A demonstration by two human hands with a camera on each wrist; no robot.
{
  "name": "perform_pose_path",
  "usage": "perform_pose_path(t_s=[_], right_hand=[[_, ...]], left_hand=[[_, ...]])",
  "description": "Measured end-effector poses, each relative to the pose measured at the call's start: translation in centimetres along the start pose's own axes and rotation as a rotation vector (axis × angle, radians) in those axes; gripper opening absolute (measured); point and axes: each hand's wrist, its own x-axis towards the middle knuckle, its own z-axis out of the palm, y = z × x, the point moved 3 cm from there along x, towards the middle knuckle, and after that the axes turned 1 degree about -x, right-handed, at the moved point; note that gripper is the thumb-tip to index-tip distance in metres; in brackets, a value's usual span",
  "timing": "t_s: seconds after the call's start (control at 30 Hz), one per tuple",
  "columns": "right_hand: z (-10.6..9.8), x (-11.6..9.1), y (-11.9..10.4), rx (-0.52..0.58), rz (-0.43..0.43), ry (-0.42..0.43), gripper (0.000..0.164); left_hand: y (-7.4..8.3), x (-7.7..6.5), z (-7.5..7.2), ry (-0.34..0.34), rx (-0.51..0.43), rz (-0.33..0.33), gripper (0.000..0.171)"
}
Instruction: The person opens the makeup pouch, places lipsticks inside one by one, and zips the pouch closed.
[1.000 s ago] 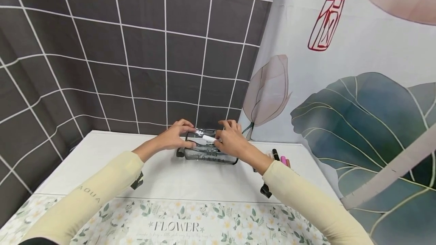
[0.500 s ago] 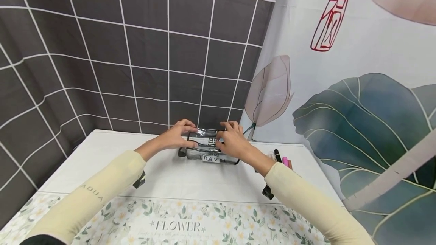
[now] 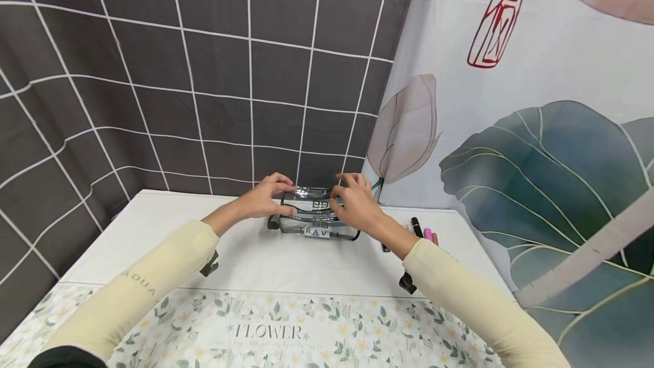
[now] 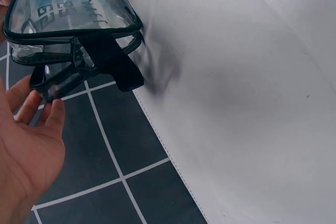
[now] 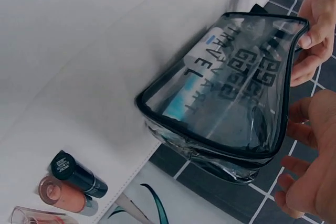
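Observation:
A clear toiletry bag (image 5: 239, 124) with black piping and "TRAVEL" lettering lies near the table's back edge. Its mouth gapes toward the wall. My left hand (image 3: 263, 197) pinches the rim at the left end, thumb on the near side; in the left wrist view a black strap (image 4: 107, 59) hangs from that end. At the right end my right hand (image 3: 355, 203) has its loosely bent fingers right at the rim, with nothing seen between them. Through the plastic show a white tube (image 3: 317, 232) behind the letters and a light-blue item (image 5: 181, 98).
To the right of the bag lie a black lipstick-like tube (image 5: 79, 174), a peach tube (image 5: 65, 198) and a clear one (image 5: 37, 216). A pink item (image 3: 427, 233) is beside them. Behind the table hangs a dark grid-patterned cloth (image 3: 204, 72); a floral strip (image 3: 286, 311) covers the front.
The white tube left my right hand and dropped into the bag, where it now lies behind the lettering. My right hand has shifted slightly right; my left keeps its hold.

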Motion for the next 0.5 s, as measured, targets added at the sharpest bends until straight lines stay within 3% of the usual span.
perform_pose_path(t_s=[0.5], right_hand=[[-0.3,-0.8,1.4,0.042,0.002,0.070,0.019]], left_hand=[[-0.2,0.2,0.0,0.010,-0.055,-0.004,0.068]])
